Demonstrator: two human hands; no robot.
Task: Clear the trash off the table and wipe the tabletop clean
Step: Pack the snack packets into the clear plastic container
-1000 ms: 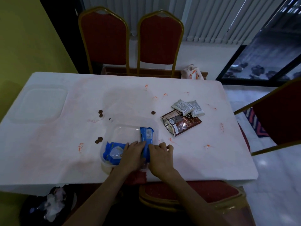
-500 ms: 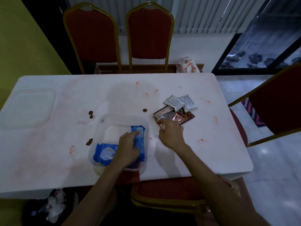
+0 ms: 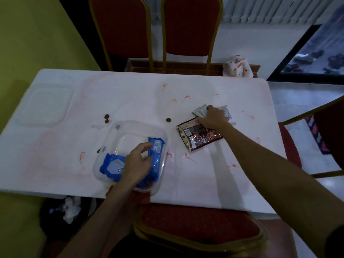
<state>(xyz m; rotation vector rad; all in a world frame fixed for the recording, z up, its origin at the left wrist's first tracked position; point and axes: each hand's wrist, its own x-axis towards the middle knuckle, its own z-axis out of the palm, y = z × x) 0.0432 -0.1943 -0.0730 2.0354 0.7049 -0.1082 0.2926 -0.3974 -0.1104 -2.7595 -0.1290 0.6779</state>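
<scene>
Waiting nearest: dark bin [image 3: 50,226] with crumpled tissue, below the table [image 3: 46,174] edge on my left; red chair seat [image 3: 195,222] tucked under in front of me.
Left hand [image 3: 136,162]: inside the clear container [image 3: 134,125], fingers curled round the blue wipes pack [image 3: 111,164], which lies on the container's floor.
Right hand [image 3: 214,118]: well apart from the left, stretched out and lying on the white sachets [image 3: 200,111], heel touching the top of the brown wrapper [image 3: 199,138]; whether the bent fingers already pinch anything, I cannot tell.
Change: a second ago both hands met on the wipes pack; the right has since let go and travelled out past the brown wrapper to the sachets.
Meaning: I judge trash gathering has begun, wiping postponed.
Tabletop: red smears [image 3: 81,155] and brown crumbs [image 3: 168,120] untouched.
Far side: clear lid [image 3: 44,105] at the left corner; two red chairs [image 3: 121,25] beyond.
</scene>
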